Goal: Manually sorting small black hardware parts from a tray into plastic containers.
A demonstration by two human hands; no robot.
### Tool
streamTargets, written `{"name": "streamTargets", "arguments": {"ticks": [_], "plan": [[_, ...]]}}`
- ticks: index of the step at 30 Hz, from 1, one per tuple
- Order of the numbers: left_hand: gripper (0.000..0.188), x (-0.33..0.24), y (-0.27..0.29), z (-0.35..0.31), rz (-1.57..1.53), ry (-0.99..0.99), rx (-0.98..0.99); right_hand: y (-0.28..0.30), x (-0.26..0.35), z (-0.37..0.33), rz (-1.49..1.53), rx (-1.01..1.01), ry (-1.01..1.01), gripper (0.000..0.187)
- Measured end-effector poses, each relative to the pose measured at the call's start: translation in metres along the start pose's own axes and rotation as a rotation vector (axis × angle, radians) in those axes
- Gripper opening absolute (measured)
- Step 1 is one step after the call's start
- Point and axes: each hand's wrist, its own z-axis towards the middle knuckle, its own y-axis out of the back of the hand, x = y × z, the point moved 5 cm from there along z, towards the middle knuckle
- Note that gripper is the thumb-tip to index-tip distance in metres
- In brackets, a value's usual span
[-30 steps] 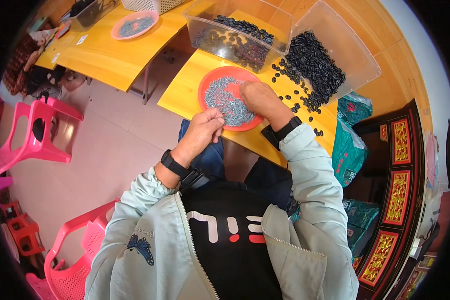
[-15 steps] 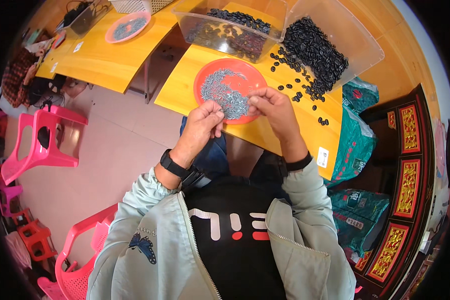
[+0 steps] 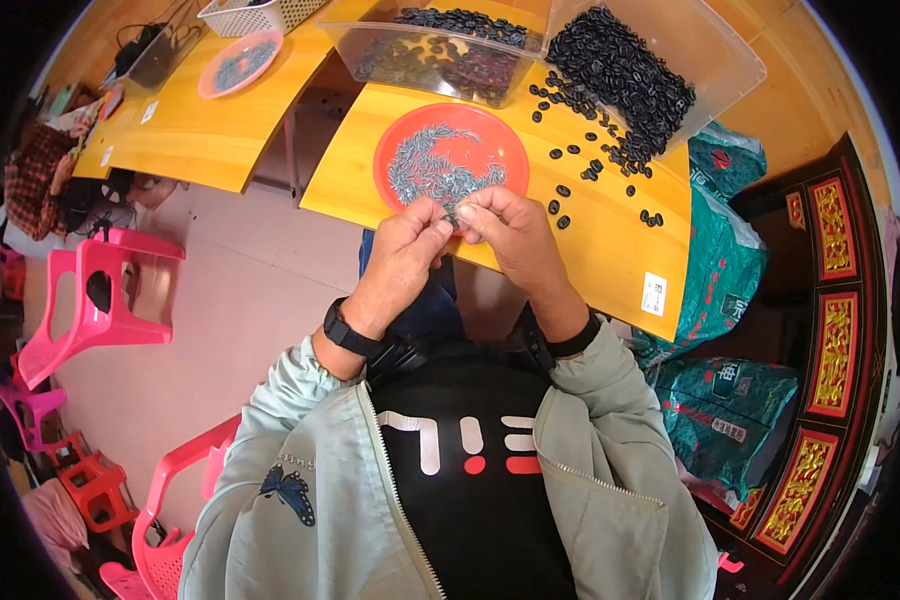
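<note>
Over the near rim of a red plate, my left hand and my right hand meet fingertip to fingertip. Each is closed in a pinch between thumb and forefinger. Whatever sits between the fingertips is too small and covered to make out. Many small grey metal pieces, slim like screws, lie heaped on the plate. To the right of it, loose black oval parts with holes are scattered on the yellow table.
A tipped clear bin spills black parts at the back right; another clear bin stands beside it. A pink plate of grey pieces lies on the left table. Green sacks stand right; a pink chair stands left.
My right hand has moved left from the plate's right side to meet my left hand. A few more black parts now lie on the table right of the plate. The view has shifted slightly.
</note>
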Motion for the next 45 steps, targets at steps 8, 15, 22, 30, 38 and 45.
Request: {"name": "streamTargets", "arguments": {"ticks": [8,15,22,30,38,45], "plan": [[0.012,0.004,0.002,0.0,0.043,-0.031,-0.002,-0.004,0.0,-0.001,-0.064,0.039,-0.002,0.014],[0.012,0.005,-0.001,-0.001,0.03,-0.037,-0.043,-0.01,-0.005,-0.006,-0.089,-0.013,0.003,0.009],[0.013,0.009,0.0,-0.001,0.036,-0.038,-0.054,-0.011,-0.006,-0.008,-0.076,-0.037,0.03,0.009],[0.013,0.02,-0.002,0.006,-0.007,0.011,0.04,0.013,-0.008,-0.004,-0.056,0.005,0.015,0.013],[0.01,0.021,0.009,0.007,-0.18,0.092,-0.003,0.141,0.001,0.012,-0.807,-0.412,0.088,0.018],[0.011,0.02,0.008,0.005,-0.133,0.097,0.012,0.123,0.004,0.017,-1.209,-0.244,0.175,0.019]]}}
